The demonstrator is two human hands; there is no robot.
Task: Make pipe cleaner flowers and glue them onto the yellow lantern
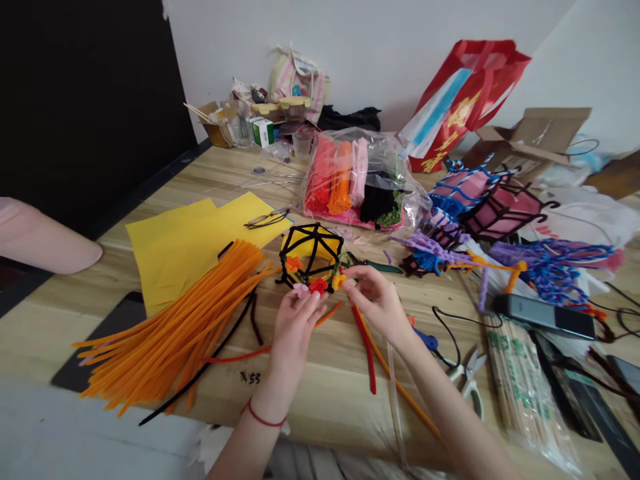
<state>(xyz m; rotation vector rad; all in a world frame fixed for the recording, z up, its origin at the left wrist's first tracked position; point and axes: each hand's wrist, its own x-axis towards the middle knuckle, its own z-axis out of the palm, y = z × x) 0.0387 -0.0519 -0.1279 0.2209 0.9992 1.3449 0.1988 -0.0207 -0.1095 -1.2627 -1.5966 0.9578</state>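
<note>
A black pipe-cleaner lantern frame (314, 248) with yellow panels lies on the table in front of me. An orange flower (293, 263) sits on its left side. Along its near edge are a pale pink flower (301, 290), a red flower (319, 286) and a yellow flower (339, 281), with a bit of green stem beside them. My left hand (294, 323), a red cord on its wrist, has its fingertips closed at the red flower, close to the pink one. Thumb and forefinger of my right hand (377, 300) pinch the yellow flower.
Orange pipe cleaners (185, 320) and yellow sheets (190, 240) lie left. Behind is a plastic bag of coloured pipe cleaners (360, 177). Right are pink-panelled lanterns (505, 207), scissors (470, 380), a grey device (545, 317) and wrapped sticks (525, 380). Another person's arm (47, 237) shows left.
</note>
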